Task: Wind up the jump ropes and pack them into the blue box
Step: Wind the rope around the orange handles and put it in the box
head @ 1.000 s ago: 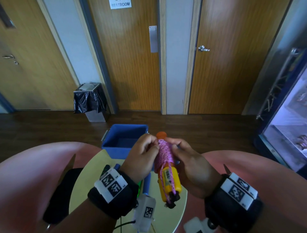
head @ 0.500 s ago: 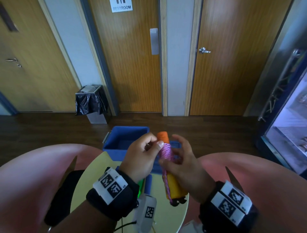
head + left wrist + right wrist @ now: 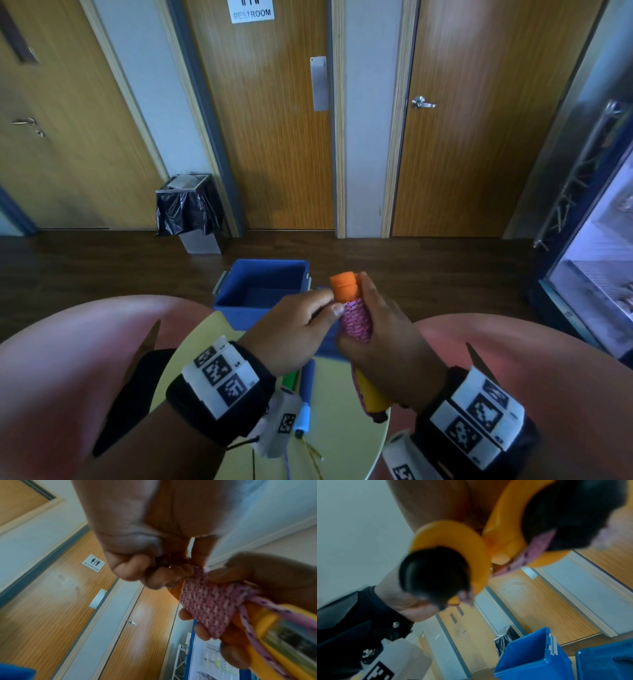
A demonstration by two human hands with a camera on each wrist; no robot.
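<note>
Head view: right hand (image 3: 387,329) fingers wrap jump rope (image 3: 356,325), orange end up/away; left hand (image 3: 294,329) pinches it.

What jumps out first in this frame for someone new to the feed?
Centre of the head view: both hands hold a jump rope bundle, pink cord wound tight around orange-yellow handles. The right hand grips the bundle; the left hand pinches at the top of the winding. Just behind sits the open blue box at the far edge of the round yellow table.
</note>
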